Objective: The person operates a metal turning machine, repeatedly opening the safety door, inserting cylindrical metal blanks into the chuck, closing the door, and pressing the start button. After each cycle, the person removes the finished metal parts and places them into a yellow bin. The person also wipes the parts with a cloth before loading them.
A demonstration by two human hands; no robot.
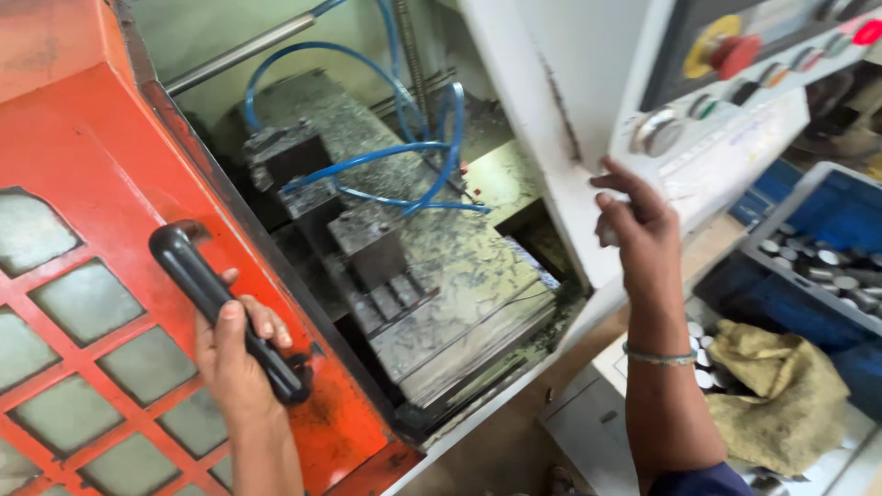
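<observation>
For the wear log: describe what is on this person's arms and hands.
Both hands are bare, with no gloves. The left hand and its forearm show no sleeve, watch or ring. The right hand has a thin pale blue-green bangle at the wrist, and a dark blue sleeve edge near the elbow.

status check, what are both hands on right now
Left hand gripping black door handle on orange door. Right hand holding small metal piece at white panel edge. Machine opening unobstructed.
</observation>
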